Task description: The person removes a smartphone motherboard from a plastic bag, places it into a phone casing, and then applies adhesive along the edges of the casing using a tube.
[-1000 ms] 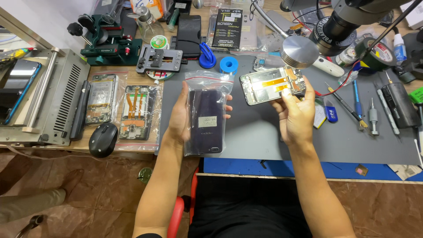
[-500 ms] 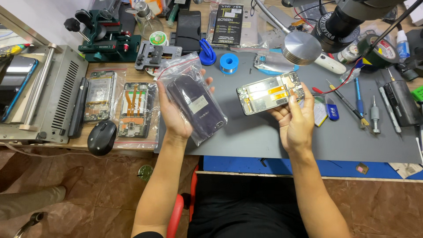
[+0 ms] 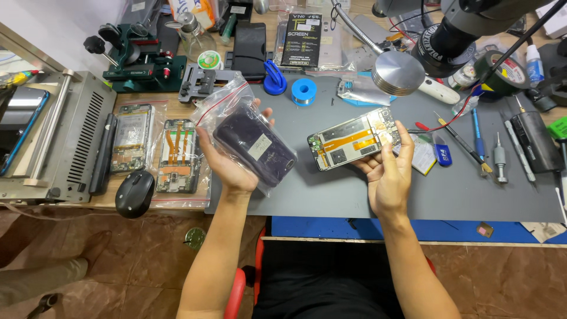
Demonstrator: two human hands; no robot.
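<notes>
Wooden workbench (image 3: 177,204) under grey mat (image 3: 472,189), mouse (image 3: 134,193), tools (image 3: 499,159).

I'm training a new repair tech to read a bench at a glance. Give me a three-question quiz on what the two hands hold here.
1. True or false: the left hand holds a dark phone back cover inside a clear zip bag.
2. What does the right hand hold? A) black computer mouse B) opened phone showing its circuit boards and orange flex cable C) blue solder spool
3. Fill in: both hands are raised above the grey ____.

Key:
1. True.
2. B, the opened phone; the black computer mouse lies at the left and the blue solder spool sits farther back.
3. work mat.
</notes>
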